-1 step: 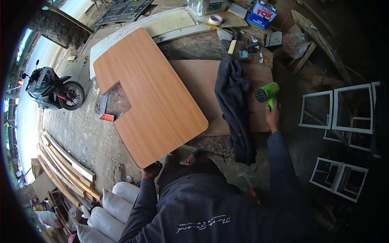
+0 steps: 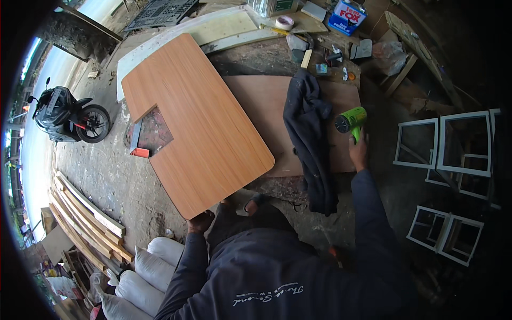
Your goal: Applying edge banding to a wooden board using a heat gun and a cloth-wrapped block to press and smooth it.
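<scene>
A large wood-grain board with rounded corners and a notch cut into its left edge lies slanted in front of me. My left hand is closed on its near corner, with the fingers partly hidden by the board. In my right hand is a green hair dryer, gripped by its handle, its dark round end facing left. Between the dryer and the board, a dark cloth garment is draped over a brown panel. A try square with an orange handle shows through the notch.
White-framed pieces stand at the right. White sacks and wooden strips lie at the lower left. A motorbike is parked further left. A blue-and-white can and a tape roll sit at the back.
The board's near corner and my left hand have shifted very slightly away from me. My right hand keeps the hair dryer in nearly the same place.
</scene>
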`<control>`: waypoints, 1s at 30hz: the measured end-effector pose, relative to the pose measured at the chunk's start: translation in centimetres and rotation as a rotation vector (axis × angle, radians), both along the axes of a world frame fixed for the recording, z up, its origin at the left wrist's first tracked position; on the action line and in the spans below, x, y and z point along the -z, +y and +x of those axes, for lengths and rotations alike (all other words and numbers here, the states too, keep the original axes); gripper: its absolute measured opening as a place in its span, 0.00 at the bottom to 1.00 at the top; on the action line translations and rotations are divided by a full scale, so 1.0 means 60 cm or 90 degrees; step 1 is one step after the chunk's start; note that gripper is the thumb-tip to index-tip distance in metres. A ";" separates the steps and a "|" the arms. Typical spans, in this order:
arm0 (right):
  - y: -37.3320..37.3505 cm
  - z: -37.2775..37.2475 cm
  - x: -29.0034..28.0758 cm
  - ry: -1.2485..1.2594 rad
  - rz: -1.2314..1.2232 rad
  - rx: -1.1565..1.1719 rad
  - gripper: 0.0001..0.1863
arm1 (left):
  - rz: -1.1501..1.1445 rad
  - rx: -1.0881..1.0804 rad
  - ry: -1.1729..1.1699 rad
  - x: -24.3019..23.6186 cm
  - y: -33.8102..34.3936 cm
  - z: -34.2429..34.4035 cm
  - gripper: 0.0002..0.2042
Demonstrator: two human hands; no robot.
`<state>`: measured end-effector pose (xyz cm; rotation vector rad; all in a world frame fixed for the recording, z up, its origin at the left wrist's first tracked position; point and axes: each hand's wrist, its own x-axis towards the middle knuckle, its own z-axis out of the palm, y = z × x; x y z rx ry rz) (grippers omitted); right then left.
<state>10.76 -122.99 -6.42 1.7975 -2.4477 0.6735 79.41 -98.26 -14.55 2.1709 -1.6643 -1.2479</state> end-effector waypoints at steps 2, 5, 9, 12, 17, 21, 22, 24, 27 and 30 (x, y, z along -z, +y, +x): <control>-0.012 -0.005 0.047 -0.019 0.089 -0.004 0.38 | -0.002 0.292 -0.406 0.026 0.000 -0.004 0.16; -0.020 0.011 0.055 0.012 0.146 0.016 0.38 | -0.250 0.243 -0.439 0.051 0.011 0.007 0.19; -0.037 0.111 0.002 0.140 -0.042 0.014 0.29 | -0.061 -0.729 0.578 0.032 0.029 0.057 0.25; -0.089 0.242 -0.022 -0.039 -0.155 -0.223 0.16 | -0.045 -0.805 0.813 -0.016 0.023 0.087 0.27; -0.252 0.403 0.004 0.023 0.145 -0.002 0.39 | -0.008 -0.625 0.745 -0.074 -0.030 0.093 0.36; -0.332 0.393 -0.005 -0.083 0.276 0.031 0.35 | 0.148 -0.609 0.642 -0.081 -0.053 0.106 0.35; -0.326 0.377 -0.013 -0.188 0.309 0.041 0.33 | 0.125 -0.537 0.559 -0.081 -0.055 0.114 0.35; -0.272 0.333 -0.034 -0.401 0.263 0.092 0.32 | 0.120 -0.523 0.622 -0.082 -0.053 0.130 0.36; -0.089 0.284 -0.055 -0.654 -0.027 0.113 0.27 | 0.167 -0.524 0.649 -0.082 -0.062 0.153 0.35; 0.170 0.226 -0.094 -0.968 -0.146 0.128 0.19 | 0.153 -0.465 0.669 -0.070 -0.099 0.181 0.33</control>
